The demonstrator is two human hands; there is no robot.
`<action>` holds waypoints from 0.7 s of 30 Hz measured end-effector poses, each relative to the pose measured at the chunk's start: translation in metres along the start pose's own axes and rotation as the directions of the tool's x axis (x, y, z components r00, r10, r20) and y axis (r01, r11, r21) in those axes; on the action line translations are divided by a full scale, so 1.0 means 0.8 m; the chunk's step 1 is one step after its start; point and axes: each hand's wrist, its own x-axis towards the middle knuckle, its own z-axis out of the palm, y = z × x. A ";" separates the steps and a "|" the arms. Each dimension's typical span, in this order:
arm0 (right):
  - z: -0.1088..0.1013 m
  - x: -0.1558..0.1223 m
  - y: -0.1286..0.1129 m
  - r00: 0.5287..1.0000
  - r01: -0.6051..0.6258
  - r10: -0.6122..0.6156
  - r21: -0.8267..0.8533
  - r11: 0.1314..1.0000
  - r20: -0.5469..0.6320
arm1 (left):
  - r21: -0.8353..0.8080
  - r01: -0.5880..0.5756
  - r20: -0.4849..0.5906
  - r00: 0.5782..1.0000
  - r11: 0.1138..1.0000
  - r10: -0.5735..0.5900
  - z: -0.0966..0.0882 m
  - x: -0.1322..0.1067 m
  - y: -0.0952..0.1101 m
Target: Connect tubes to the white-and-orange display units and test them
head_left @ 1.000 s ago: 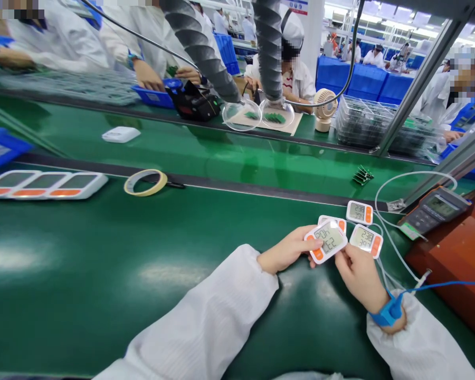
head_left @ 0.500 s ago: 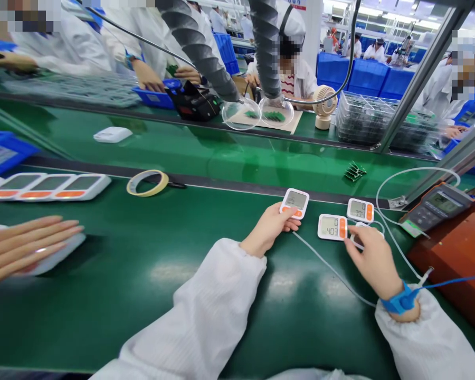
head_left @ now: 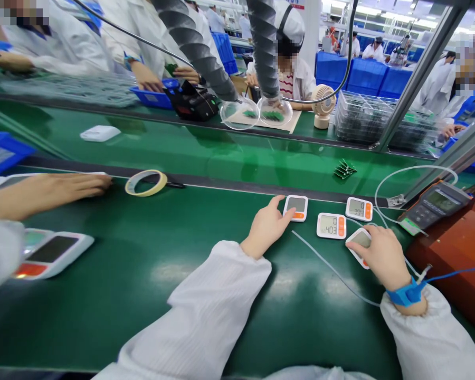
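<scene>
Several small white and orange digital meters lie on the green bench. My left hand [head_left: 266, 226] rests open beside the leftmost meter [head_left: 296, 207], its fingertips touching the meter's left edge. A second meter [head_left: 331, 226] showing 403 lies between my hands, and a third meter [head_left: 359, 209] lies behind it. My right hand [head_left: 381, 254] is closed over a fourth meter [head_left: 358, 241], which it partly hides. A blue wrist strap [head_left: 407, 293] with a blue cord sits on my right wrist.
A co-worker's arm [head_left: 43, 192] reaches in from the left over a row of larger meters; another larger meter [head_left: 49, 252] lies nearer. A tape roll [head_left: 145, 182], a grey tester [head_left: 433, 206] on a red-brown block, white tubing and stacked clear trays [head_left: 364, 121] surround the spot.
My left hand set one meter down on the bench and let go. My right hand moved onto the nearest meter and closed on it. The co-worker's hand shifted back toward the row of larger meters.
</scene>
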 end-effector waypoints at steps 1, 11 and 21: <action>-0.003 0.001 -0.002 0.999 -0.028 0.026 0.054 0.998 0.034 | -0.011 -0.043 -0.038 0.998 0.999 0.043 0.001 -0.004 0.004; -0.006 -0.004 -0.036 0.967 -0.220 -0.002 0.837 0.501 0.256 | -0.452 -0.068 0.523 0.787 0.889 0.326 0.066 -0.092 0.042; 0.002 -0.011 -0.050 0.992 0.007 -0.101 0.757 0.653 0.078 | -0.670 0.391 0.640 0.735 0.631 0.223 0.059 -0.066 0.030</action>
